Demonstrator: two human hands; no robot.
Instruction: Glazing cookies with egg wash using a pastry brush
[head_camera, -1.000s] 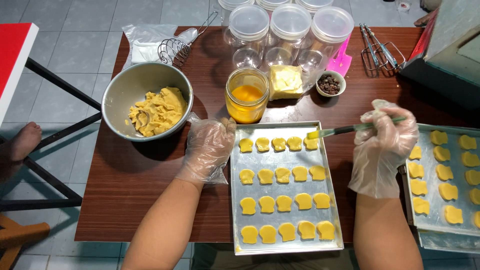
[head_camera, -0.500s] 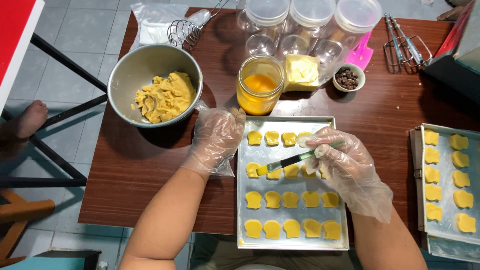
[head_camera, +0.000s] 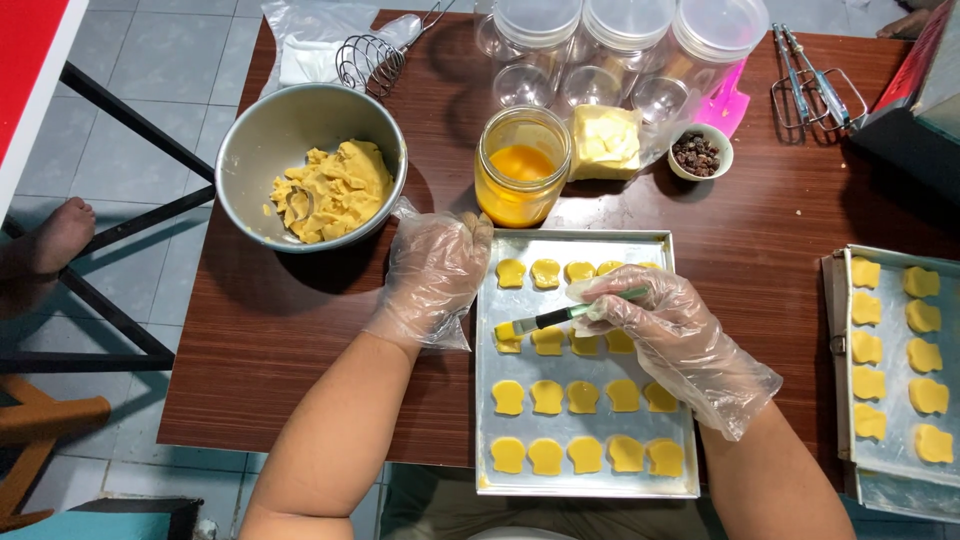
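Wooden table (head_camera: 760, 260): jar (head_camera: 521, 166) beside tray (head_camera: 585, 480)

Right hand (head_camera: 665, 325) covers several biscuits in the upper rows of the baking tray (head_camera: 585, 245). Second tray (head_camera: 845, 350) cut off at right edge. Jar lids (head_camera: 625, 15) cropped at top. Contents of small bowl (head_camera: 698, 152) too small to identify.
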